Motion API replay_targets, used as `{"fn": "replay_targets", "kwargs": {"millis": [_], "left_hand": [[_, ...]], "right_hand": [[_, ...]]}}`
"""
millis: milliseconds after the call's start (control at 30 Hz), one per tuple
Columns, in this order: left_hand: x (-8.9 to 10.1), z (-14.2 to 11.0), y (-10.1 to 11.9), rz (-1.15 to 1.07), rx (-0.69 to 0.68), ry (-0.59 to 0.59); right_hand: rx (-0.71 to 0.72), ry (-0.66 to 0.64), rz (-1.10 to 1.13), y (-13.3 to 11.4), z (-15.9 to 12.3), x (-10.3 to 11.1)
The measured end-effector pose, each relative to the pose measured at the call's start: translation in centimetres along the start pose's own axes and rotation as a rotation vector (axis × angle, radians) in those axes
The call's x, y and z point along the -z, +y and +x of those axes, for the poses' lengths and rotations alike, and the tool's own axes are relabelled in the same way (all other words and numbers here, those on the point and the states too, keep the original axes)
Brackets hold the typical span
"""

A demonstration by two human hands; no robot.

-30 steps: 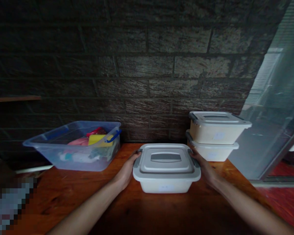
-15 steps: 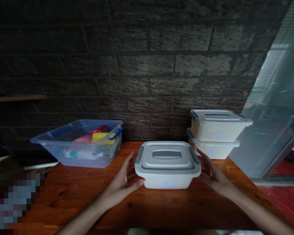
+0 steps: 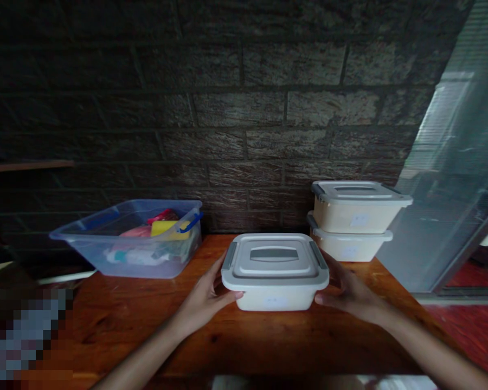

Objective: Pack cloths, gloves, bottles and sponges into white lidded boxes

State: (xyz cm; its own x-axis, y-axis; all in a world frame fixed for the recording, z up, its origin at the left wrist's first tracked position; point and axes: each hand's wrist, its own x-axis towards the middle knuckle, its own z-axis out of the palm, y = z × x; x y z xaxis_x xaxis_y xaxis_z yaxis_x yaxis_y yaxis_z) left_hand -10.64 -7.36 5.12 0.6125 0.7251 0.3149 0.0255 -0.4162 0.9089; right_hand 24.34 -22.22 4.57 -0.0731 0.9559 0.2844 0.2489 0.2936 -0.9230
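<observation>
As left hand (image 3: pixel 201 304) and right hand (image 3: pixel 354 295) flank 1 lidded box (image 3: pixel 274 273), fingers (image 3: pixel 230 298) clasp it — half curled.

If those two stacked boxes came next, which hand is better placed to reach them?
Probably the right hand: the stacked boxes stand on its side, just beyond it. The left hand is farther off, across the front box.

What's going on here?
A person's left hand and right hand are at either side of a white box on the wooden table; a firm grip isn't clear. Its lid is on. Two similar boxes stand stacked behind, at right; an open clear bin of mixed items sits at left.
</observation>
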Motion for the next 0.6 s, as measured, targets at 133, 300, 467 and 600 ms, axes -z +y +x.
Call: {"fn": "replay_targets", "kwargs": {"millis": [133,300,467,600], "left_hand": [[-0.9,-0.1,0.6,-0.036,0.017,0.017],[-2.2,-0.3,1.8,-0.08,0.019,0.019],[-3.9,-0.4,3.1,-0.113,0.018,-0.01],[-6.2,-0.8,3.0,-0.125,0.057,-0.023]], "right_hand": [[0.013,0.014,0.11,-0.1,0.4,-1.0],[0.003,0.06,0.142,-0.2,-0.1,-1.1],[-0.004,0.101,0.121,-1.1,-1.9,-0.3],[-0.006,0.131,0.061,-1.8,-4.2,1.2]]}}
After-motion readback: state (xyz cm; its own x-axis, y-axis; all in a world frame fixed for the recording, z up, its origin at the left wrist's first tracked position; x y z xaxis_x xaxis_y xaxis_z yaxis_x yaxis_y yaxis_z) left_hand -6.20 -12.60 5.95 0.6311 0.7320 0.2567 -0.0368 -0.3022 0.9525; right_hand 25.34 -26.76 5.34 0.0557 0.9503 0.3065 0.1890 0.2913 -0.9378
